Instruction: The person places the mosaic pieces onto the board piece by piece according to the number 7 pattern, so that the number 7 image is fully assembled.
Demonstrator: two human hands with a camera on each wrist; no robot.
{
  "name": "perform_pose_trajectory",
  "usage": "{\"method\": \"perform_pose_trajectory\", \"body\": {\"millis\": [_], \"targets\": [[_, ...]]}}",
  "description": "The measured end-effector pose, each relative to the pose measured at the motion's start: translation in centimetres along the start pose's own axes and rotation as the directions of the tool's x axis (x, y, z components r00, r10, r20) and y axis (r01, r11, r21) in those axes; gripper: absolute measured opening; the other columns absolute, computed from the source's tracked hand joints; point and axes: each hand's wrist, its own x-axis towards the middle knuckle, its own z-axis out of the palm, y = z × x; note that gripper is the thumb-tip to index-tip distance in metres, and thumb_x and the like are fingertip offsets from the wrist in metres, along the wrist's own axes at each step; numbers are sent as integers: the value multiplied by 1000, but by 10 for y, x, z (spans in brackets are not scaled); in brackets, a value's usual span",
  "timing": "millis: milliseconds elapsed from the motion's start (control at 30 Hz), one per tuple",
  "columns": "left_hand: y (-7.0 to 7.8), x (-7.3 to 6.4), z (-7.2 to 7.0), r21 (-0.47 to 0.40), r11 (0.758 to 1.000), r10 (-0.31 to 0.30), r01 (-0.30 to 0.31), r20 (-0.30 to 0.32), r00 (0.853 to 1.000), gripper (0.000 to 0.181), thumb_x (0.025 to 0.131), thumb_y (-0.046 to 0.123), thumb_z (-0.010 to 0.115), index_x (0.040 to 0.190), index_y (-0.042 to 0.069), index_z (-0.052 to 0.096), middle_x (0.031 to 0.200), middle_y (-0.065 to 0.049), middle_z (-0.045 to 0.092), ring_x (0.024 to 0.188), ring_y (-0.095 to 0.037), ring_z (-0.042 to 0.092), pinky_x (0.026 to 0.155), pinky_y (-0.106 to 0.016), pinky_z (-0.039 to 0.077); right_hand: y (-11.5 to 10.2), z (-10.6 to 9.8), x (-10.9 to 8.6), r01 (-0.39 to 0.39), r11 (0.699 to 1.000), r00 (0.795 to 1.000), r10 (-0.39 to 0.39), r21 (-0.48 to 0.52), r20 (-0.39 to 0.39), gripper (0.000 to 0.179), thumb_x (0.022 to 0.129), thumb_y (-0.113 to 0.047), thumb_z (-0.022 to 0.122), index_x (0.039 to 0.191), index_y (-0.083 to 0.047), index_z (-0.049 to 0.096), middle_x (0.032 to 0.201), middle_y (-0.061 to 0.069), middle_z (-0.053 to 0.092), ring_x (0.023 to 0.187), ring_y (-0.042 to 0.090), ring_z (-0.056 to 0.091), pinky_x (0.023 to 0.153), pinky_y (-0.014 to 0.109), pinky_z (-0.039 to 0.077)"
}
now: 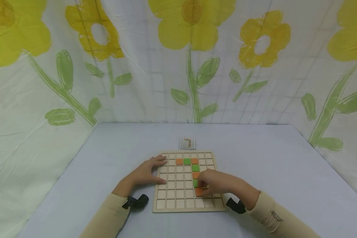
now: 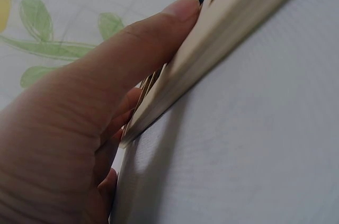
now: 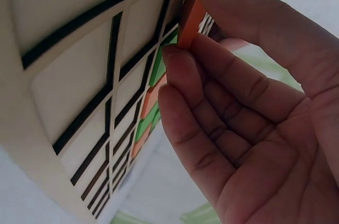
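A square wooden grid board [image 1: 190,210] lies on the table. Thumb and fingertips spread apart, my left hand [image 1: 144,172] rests on the board's left border; the left wrist view shows its thumb [image 2: 159,25] lying over the rim. My right hand [image 1: 218,181] pinches an orange square tile [image 3: 192,15] between thumb and fingers, tilted on edge close over a cell in the lower right part of the grid. Orange and green tiles alternate in a row near the top, from an orange tile [image 1: 179,161], then down a column past a green tile [image 1: 195,168] toward the right hand.
Behind the board lies a small card [image 1: 187,143] with a printed grid pattern. The pale table [image 1: 256,148] reaches back to a white curtain [image 1: 154,82] with yellow flowers. Black wrist straps with camera mounts sit at both cuffs.
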Motion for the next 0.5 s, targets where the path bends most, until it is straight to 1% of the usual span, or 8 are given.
{"method": "perform_pose_trajectory", "body": {"millis": [233, 500], "targets": [[-1, 1, 1, -2, 1000, 15, -15, 1, 1000, 87, 63, 54, 79, 135, 16, 50, 149, 3, 36, 144, -26, 19, 118, -50, 15, -1, 3, 3, 3, 1000, 1000, -3, -27, -2, 10, 77, -15, 75, 81, -13, 67, 76, -12, 59, 68, 0, 50, 65, 16, 48], [-1, 0, 0, -3, 1000, 20, -20, 3, 1000, 86, 63, 53, 79, 135, 15, 50, 150, 2, 36, 144, -27, 18, 118, -50, 15, -6, 5, 2, 12, 998, 1000, -13, -65, -16, 12, 76, -16, 77, 81, -11, 66, 75, -10, 57, 67, 3, 48, 62, 17, 46]]}}
